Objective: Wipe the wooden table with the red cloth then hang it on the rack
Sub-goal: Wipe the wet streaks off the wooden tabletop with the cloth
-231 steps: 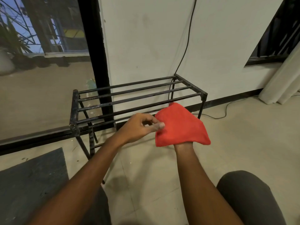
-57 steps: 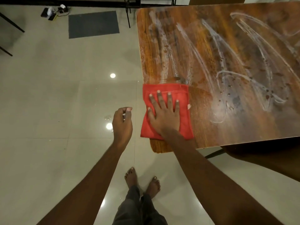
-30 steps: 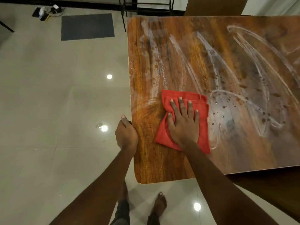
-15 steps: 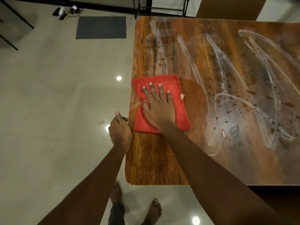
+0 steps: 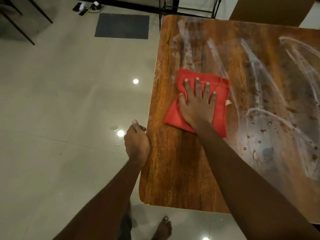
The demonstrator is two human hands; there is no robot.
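Note:
The folded red cloth (image 5: 220, 99) lies flat on the wooden table (image 5: 176, 170), near its left edge. My right hand (image 5: 197, 104) presses down on the cloth, palm flat and fingers spread. My left hand (image 5: 136, 141) is curled against the table's left edge, with its fingertips hidden. Pale wet streaks and droplets cover the right and far parts of the tabletop. The black metal rack (image 5: 188, 6) stands on the floor beyond the table's far end, only partly in view.
A dark floor mat (image 5: 122, 25) lies on the glossy tiles to the far left of the table. A power strip with plugs (image 5: 83, 8) sits near the wall. Black chair legs (image 5: 26, 18) show at top left. My bare foot (image 5: 162, 228) stands below the table corner.
My right hand has slid the cloth to the right, away from the table's left edge. My left hand stays at the edge.

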